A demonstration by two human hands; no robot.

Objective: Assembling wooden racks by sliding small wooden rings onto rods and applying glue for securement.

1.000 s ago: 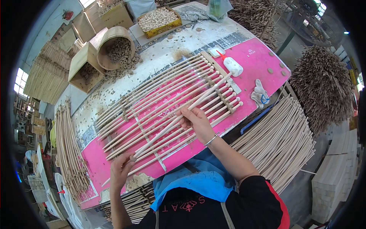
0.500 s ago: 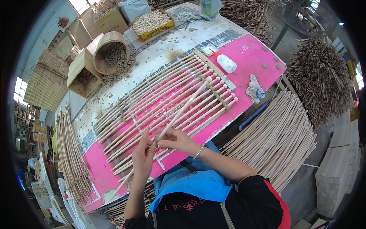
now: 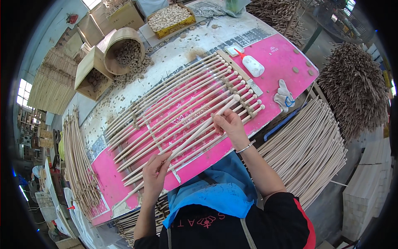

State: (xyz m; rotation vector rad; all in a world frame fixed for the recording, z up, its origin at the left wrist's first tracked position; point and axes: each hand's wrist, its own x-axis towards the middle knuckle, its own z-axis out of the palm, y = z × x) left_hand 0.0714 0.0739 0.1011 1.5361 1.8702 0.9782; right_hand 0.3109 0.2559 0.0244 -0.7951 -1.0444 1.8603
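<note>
At the near edge of the counter, two bare hands share one pale wooden rod, which slants up and away to a single round knob. The left hand has its fingers drawn in narrowly round the rod's lower part; the right hand, one bracelet at its wrist, pinches it between thumb and fingers not far below the knob. Just beneath lies one rack of similar knobbed rods, a dozen or more, too crowded for me to count surely, knobs toward the right. To the right of the counter, one great sheaf of loose rods defies counting. Past the rack, on the pink sheet, I see one glove, one white bottle with a red nozzle, lying on its side, and four small discs. Farther back stand one square wooden box and one round tub, the tub spilling countless little rings, then one yellow crate heaped with pale beads.
</note>
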